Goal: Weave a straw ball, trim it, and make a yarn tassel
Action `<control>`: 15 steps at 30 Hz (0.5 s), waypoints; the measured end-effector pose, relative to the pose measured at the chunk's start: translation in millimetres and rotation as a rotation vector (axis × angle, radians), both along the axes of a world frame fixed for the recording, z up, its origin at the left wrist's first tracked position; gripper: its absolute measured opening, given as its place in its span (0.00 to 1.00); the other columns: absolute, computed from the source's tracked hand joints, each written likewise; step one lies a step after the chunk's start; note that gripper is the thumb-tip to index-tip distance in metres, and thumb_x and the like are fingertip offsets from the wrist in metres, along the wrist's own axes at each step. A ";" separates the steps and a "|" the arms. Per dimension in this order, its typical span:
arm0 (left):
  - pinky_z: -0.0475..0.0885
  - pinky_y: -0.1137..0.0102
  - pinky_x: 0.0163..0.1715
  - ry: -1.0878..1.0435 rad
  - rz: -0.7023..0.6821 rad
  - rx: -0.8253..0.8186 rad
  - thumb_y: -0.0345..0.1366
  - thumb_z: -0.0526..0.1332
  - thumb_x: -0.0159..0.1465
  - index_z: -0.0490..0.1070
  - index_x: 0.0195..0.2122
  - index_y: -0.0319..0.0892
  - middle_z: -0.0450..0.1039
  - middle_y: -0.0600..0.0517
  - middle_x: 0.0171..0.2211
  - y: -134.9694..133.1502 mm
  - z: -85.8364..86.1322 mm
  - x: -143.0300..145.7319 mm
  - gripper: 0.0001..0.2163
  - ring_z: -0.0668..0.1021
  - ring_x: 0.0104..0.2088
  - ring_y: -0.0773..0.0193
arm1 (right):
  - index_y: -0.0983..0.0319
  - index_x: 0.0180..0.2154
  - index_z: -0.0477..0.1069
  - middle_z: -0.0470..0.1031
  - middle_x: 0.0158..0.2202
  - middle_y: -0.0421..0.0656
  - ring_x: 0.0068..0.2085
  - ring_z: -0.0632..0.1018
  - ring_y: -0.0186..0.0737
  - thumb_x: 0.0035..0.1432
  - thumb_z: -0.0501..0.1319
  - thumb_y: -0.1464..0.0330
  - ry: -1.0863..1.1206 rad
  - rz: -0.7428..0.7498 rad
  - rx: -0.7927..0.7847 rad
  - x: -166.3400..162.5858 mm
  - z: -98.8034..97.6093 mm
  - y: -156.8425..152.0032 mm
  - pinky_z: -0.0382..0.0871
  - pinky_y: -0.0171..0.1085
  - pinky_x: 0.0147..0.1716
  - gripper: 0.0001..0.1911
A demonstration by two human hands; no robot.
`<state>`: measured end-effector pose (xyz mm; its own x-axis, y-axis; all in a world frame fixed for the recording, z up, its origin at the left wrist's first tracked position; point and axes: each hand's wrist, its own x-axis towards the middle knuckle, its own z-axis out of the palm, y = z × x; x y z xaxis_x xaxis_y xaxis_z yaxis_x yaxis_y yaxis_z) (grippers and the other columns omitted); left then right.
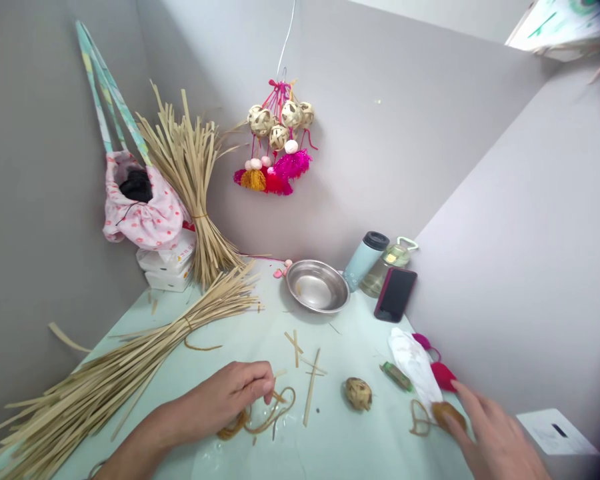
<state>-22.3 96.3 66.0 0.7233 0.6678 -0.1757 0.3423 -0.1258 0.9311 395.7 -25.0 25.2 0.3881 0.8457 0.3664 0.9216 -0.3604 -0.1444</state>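
Observation:
My left hand (247, 393) is closed in a pinch on a strand of brown yarn (278, 396). Part of the yarn curls in loops on the table beside it, and a coil of it shows below the hand. At the right, my right hand (500, 437) has its thumb and index finger spread around a brown yarn bundle (449, 415). The thumb overlaps the bundle, and the index fingertip is by a red yarn bundle (443, 377). Between the hands lies a small woven straw ball (359, 394). A green yarn bundle (396, 377) sits beside a white crumpled bag (414, 360).
Straw bundles (145, 347) cover the table's left side. A steel bowl (318, 287), blue tumbler (364, 261), glass bottle (383, 272) and phone (395, 295) stand at the back. Tasselled woven balls (279, 137) hang above. Loose straw strips (311, 390) lie mid-table.

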 end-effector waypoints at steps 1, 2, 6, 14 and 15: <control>0.58 0.74 0.28 -0.072 0.028 -0.053 0.48 0.49 0.67 0.68 0.31 0.42 0.61 0.57 0.25 -2.4 0.5 4.1 0.17 0.63 0.27 0.68 | 0.60 0.42 0.75 0.78 0.43 0.51 0.39 0.79 0.56 0.54 0.54 0.52 0.063 0.023 0.008 -13.4 6.4 4.2 0.73 0.44 0.30 0.24; 0.55 0.74 0.24 -0.144 0.060 -0.148 0.50 0.50 0.67 0.67 0.31 0.42 0.55 0.59 0.22 -5.1 -0.9 9.2 0.17 0.58 0.23 0.69 | 0.58 0.41 0.75 0.79 0.42 0.50 0.38 0.79 0.53 0.55 0.54 0.52 0.166 0.062 0.018 -31.1 15.0 8.7 0.73 0.42 0.29 0.22; 0.46 0.74 0.19 -0.451 0.281 -0.398 0.53 0.53 0.65 0.64 0.29 0.42 0.45 0.63 0.18 -16.9 -15.6 33.1 0.18 0.48 0.19 0.71 | 0.57 0.31 0.76 0.79 0.32 0.43 0.35 0.79 0.44 0.59 0.58 0.58 0.685 0.461 -0.102 -122.2 53.6 27.9 0.73 0.35 0.35 0.13; 0.46 0.74 0.18 -0.550 0.436 -0.342 0.56 0.55 0.62 0.63 0.29 0.42 0.47 0.64 0.15 -19.5 -12.2 57.5 0.20 0.50 0.18 0.72 | 0.59 0.38 0.80 0.75 0.29 0.43 0.31 0.75 0.42 0.51 0.68 0.62 1.355 0.606 0.076 -215.7 43.5 69.1 0.72 0.36 0.31 0.12; 0.47 0.74 0.19 -0.558 0.450 -0.319 0.56 0.55 0.62 0.63 0.28 0.42 0.48 0.64 0.15 -18.2 -9.4 59.1 0.20 0.50 0.18 0.72 | 0.59 0.37 0.80 0.74 0.29 0.43 0.31 0.75 0.42 0.51 0.68 0.62 1.380 0.603 0.114 -218.7 40.9 73.9 0.71 0.36 0.31 0.11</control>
